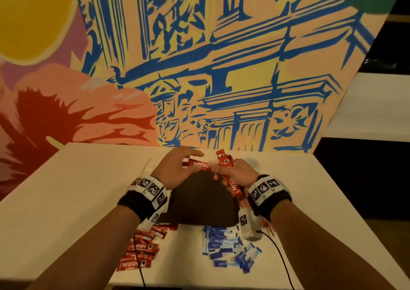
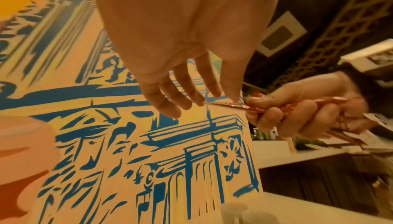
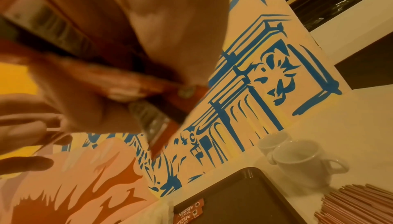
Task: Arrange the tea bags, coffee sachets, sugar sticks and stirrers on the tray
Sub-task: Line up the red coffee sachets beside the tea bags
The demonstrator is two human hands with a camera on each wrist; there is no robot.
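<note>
My left hand [image 1: 190,159] hovers over the far end of the dark tray [image 1: 199,207] and pinches one red coffee sachet [image 1: 199,165] between thumb and fingers. The other fingers are spread straight. In the left wrist view the sachet [image 2: 225,105] shows edge-on under the thumb tip of the left hand [image 2: 221,96]. My right hand [image 1: 224,175] grips a bundle of red coffee sachets [image 1: 230,184] just right of it, fingers curled round them. Two coffee sachets [image 3: 189,214] lie on the tray's [image 3: 234,194] near-left corner in the right wrist view.
Loose red coffee sachets [image 1: 142,249] lie on the white table [image 1: 66,190] before the tray's left side, and blue sugar sticks [image 1: 228,247] before its right. Two white cups [image 3: 297,160] and a heap of stirrers [image 3: 351,202] sit right of the tray. A painted wall [image 1: 199,68] stands behind.
</note>
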